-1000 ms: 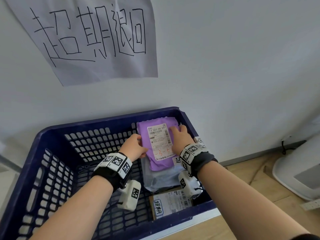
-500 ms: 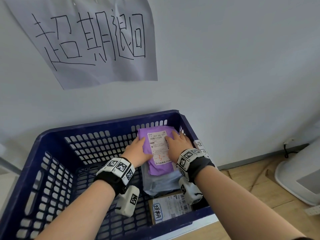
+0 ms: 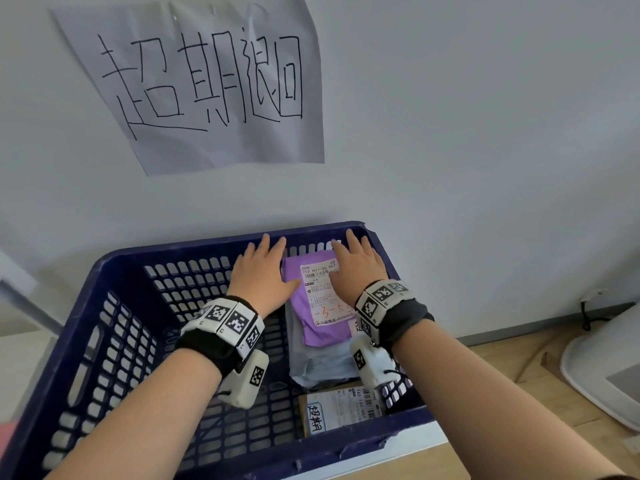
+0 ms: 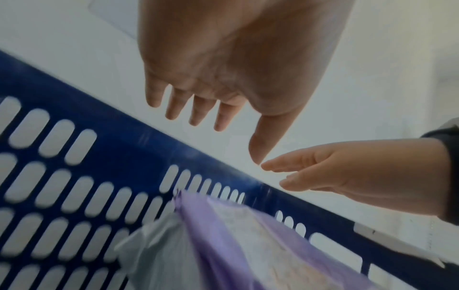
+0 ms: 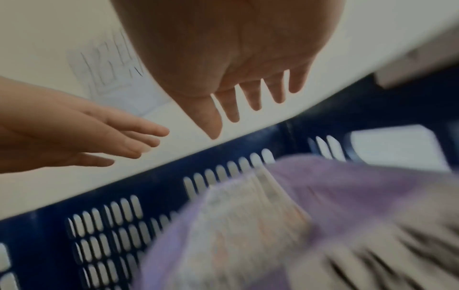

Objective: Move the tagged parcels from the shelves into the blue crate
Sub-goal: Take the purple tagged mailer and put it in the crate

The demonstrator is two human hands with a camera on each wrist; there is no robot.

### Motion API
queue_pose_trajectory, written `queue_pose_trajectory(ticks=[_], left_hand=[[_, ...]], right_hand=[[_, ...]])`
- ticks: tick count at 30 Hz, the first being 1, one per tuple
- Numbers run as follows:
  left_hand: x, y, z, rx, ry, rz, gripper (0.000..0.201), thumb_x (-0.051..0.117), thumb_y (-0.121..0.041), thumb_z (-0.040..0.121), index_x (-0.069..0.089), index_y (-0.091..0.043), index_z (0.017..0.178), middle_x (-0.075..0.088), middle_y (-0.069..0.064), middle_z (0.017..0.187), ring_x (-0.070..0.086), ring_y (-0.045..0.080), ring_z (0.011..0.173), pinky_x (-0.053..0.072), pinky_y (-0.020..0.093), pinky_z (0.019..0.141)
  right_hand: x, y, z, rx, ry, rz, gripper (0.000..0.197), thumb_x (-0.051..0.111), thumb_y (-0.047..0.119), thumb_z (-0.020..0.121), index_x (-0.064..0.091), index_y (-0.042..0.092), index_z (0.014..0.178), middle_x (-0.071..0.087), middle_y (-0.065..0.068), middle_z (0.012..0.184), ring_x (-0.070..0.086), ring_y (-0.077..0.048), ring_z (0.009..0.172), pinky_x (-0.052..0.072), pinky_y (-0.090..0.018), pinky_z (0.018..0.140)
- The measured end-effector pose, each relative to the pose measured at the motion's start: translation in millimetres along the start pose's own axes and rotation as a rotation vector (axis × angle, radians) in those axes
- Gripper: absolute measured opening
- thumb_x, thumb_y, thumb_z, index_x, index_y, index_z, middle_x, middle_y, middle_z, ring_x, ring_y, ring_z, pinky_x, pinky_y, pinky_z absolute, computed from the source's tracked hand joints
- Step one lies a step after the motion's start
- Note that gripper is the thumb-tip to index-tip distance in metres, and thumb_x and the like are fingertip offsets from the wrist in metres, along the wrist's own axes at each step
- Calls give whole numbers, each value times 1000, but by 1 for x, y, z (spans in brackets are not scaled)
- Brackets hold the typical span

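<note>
Your left hand (image 3: pixel 259 271) & right hand (image 3: pixel 358 263) hover flat, fingers straight, holding nothing, above the purple parcel (image 3: pixel 320 299). It lies atop a grey bag (image 3: pixel 322 362) at the crate's (image 3: pixel 114 271) far right corner; box (image 3: pixel 341 408) nr front edge.

Handwritten signs and printed shipping labels

The paper sheet (image 3: pixel 194 81) taped to the wall reads 超期退回 in black marker. The label on the purple parcel (image 3: pixel 320 306) shows "712 H07-00 007" and a red handwritten "-3-5". The cardboard box (image 3: pixel 341 410) carries a tag reading 超期 and a label with "142 165-H01".
</note>
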State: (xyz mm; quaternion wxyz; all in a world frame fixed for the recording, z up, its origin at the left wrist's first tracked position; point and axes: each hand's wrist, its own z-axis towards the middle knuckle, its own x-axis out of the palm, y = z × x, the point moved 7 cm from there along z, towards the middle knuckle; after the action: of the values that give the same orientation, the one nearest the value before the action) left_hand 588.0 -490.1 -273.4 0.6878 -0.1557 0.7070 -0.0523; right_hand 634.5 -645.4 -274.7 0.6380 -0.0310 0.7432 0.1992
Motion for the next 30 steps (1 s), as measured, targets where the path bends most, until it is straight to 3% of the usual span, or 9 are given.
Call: queue_pose_trajectory(ticks=[10, 20, 30], left_hand=[[-115, -2, -59, 17, -495, 205, 79, 50, -49, 93, 11, -18, 155, 6, 7, 162, 3, 31, 149, 0, 44, 120], [-139, 46, -114, -136, -547, 231, 77, 52, -49, 92, 19, -15, 153, 15, 7, 161, 10, 31, 148, 2, 42, 119], [-163, 95, -181, -232, -615, 196, 77, 50, -50, 93, 14, -19, 154, 10, 3, 162, 5, 28, 149, 1, 41, 120]], right_hand=[[-90, 80, -36, -274, -349, -41, 68, 38, 47, 98, 7, 23, 154, -6, -4, 162, -11, -29, 148, -3, -40, 120], [-82, 140, -55, -417, -319, -56, 70, 34, 49, 99, 4, 17, 154, -5, -4, 162, -12, -28, 148, -3, -40, 120], [-78, 206, -97, -515, -323, -74, 71, 35, 51, 98, 3, 20, 154, -7, -5, 162, -12, -28, 148, -3, -42, 121]])
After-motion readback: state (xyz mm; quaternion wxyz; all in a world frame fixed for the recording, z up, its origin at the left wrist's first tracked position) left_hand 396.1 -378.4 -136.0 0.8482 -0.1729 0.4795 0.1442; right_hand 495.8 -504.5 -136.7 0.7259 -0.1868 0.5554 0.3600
